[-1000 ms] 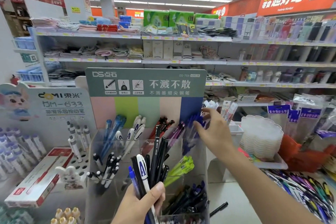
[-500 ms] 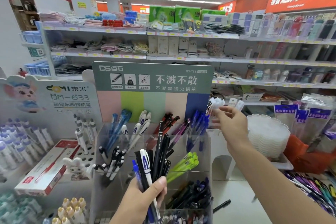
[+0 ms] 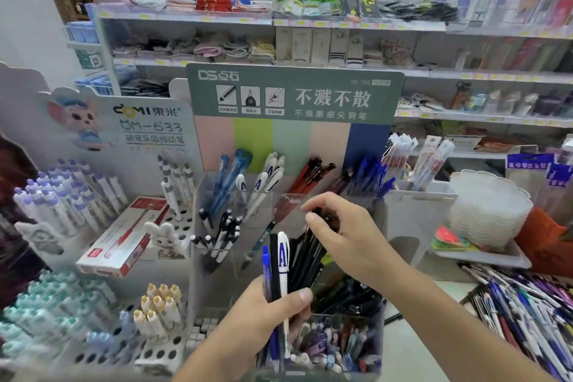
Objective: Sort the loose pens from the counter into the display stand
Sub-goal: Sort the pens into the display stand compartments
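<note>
Your left hand (image 3: 266, 313) has its grip clamped round a bundle of pens (image 3: 291, 260) before the display stand (image 3: 217, 195); your right hand (image 3: 344, 232) pinches a black pen's top. Loose pens (image 3: 521, 307) lie at the tabletop's right edge.

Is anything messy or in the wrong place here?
Yes. A heap of pens lies loose and jumbled on the counter at right, not in the stand. A red box lies tilted on the left display.

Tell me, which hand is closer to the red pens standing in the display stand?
Right. The right hand hovers just below the red pens, pinching the tops of black pens. The left hand sits lower, nearer the camera, gripping the pen bundle.
</note>
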